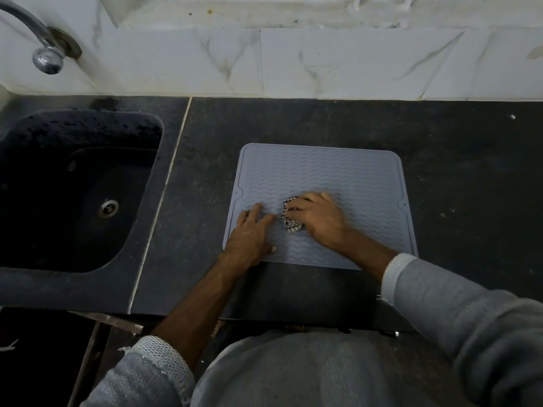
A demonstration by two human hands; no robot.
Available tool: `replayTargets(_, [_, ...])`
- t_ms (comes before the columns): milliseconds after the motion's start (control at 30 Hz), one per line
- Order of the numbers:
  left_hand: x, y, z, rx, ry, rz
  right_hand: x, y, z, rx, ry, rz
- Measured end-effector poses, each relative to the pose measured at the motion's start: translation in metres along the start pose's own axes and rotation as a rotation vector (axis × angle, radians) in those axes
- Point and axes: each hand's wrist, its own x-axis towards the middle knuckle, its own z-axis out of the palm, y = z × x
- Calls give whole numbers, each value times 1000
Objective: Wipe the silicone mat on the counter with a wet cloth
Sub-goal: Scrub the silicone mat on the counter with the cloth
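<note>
We see the mat (pixel 320 177) flat on the tabletop (pixel 455 171). Our right hand (pixel 316 217) presses the bunched cloth (pixel 291 224) at its middle; left hand (pixel 251 233) lies open, flat beside it. The sink (pixel 79 189) holds nothing.

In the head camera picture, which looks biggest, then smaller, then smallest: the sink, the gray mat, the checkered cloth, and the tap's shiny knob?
1. Sink and mat: look about alike, too close to rank.
2. Cloth, partly hidden under the right hand.
3. Knob, close to the cloth's visible part.

left hand (pixel 253 234) flat, right hand (pixel 318 216) clutching
</note>
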Motion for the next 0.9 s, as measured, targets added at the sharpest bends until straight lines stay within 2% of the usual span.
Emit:
replayTargets(267, [0,-4,4,7,8,8,-53,45,-14,-54,-3,25])
replayTargets(467, [2,-3,6,5,5,-7,-15,18,-13,-11,82,38])
replayTargets(600, [3,-2,6,6,6,-14,6,-5,0,-18,38,-44])
replayTargets(900, [3,-6,8,27,16,2,-45,35,-2,-50,30,49])
